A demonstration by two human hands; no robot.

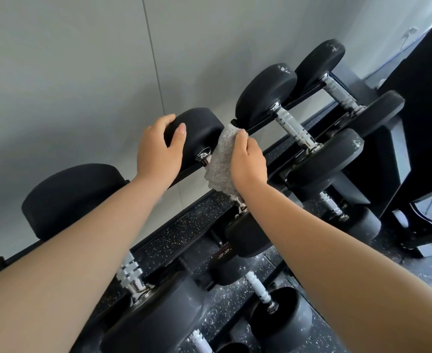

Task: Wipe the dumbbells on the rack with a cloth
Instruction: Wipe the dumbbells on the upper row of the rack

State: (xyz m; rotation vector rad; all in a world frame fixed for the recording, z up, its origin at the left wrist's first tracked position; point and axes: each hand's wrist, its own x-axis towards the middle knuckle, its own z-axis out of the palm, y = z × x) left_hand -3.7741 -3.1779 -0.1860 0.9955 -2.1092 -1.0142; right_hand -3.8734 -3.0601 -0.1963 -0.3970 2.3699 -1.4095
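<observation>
**A:** What's the big picture?

**B:** The rack [189, 169] runs slantwise along the wall [70, 72], loaded on two tiers. The dumbbell [202, 133] being worked on sits on the top tier, second from the left (its neighbours [265, 93] to the right show pale scuffs).

**A:** And the cloth?

**B:** The grey cloth [220, 159] is wrapped over that dumbbell's handle. The right hand [248, 161] grips it there, fingers curled round cloth and bar together. The left hand [156, 151] cups the far head, fingers bent over its rim, thumb on the face.

**A:** Which step, then?

**B:** Wiping the handle, I judge, with the left hand steadying. The next move likely calls for sliding the cloth out to a head without letting the weight roll off its rails.
</observation>
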